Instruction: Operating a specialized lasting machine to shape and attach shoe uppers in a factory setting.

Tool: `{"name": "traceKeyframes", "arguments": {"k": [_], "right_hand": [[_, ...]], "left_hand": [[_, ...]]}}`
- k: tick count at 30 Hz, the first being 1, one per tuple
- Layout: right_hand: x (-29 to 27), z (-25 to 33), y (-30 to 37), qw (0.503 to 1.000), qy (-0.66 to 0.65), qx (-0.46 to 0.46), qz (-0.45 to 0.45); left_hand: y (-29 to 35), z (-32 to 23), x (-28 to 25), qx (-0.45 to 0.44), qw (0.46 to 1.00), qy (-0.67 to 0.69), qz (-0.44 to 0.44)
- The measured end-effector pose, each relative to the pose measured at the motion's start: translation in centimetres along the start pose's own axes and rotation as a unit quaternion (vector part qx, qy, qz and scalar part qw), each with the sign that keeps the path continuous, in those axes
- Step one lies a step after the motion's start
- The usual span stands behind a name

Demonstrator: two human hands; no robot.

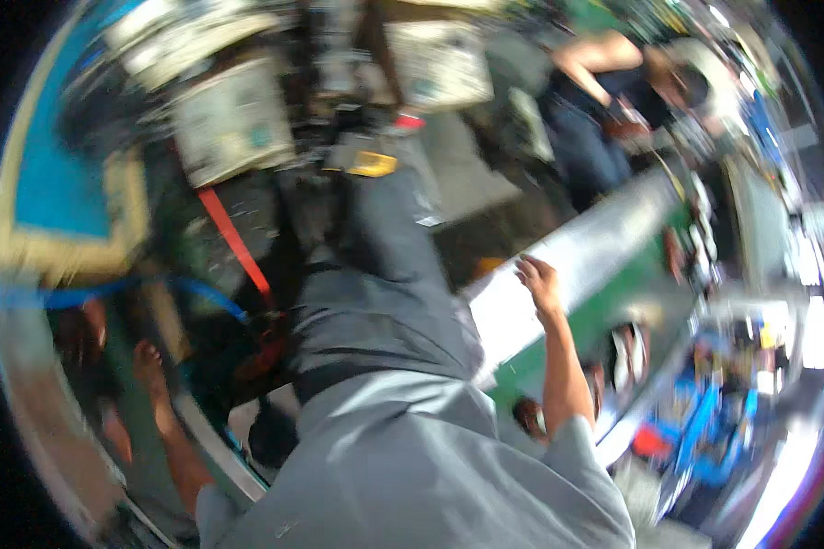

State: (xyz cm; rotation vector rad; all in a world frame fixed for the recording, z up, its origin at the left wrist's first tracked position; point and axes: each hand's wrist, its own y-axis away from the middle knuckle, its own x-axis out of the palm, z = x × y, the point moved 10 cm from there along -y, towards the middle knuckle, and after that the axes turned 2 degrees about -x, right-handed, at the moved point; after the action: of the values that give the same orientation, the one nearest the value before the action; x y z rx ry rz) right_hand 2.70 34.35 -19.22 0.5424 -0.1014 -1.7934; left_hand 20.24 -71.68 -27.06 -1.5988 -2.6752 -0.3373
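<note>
Motion blurs much of the picture. My right hand [540, 279] is over a long silver-white surface [595, 247] that runs up to the right. Its fingers are loosely bent and apart, with nothing seen in them; whether it touches the surface I cannot tell. My left hand [148, 360] hangs low at the left, beside a wooden strip [165, 320] and near a blue hose [206, 297]. The fingers of this hand are too blurred to read, and I see no object in it.
A person [604, 110] in dark clothes is at the upper right, beside the silver-white surface. Ahead stand pale boxy machine parts [232, 119], a red strap [233, 240] and a small yellow item [373, 165]. A wood-framed blue panel [59, 183] is at left, blue racks [705, 421] at right.
</note>
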Motion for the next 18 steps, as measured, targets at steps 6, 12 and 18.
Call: {"name": "traceKeyframes", "arguments": {"k": [6, 12, 18], "right_hand": [[-28.5, -13.6, 17.1, 0.887, 0.291, 0.121, -0.338], [-32.8, -29.5, 41.8, 0.782, 0.402, 0.419, -0.226], [-25.8, -31.3, 46.9, 0.843, 0.395, 0.288, -0.224]], "left_hand": [[1.1, 4.1, 44.4, -0.123, 0.975, -0.104, 0.155], [7.4, 0.1, 66.5, -0.079, 0.908, -0.238, 0.337], [11.2, 1.2, 74.9, -0.026, 0.833, -0.320, 0.450]]}}
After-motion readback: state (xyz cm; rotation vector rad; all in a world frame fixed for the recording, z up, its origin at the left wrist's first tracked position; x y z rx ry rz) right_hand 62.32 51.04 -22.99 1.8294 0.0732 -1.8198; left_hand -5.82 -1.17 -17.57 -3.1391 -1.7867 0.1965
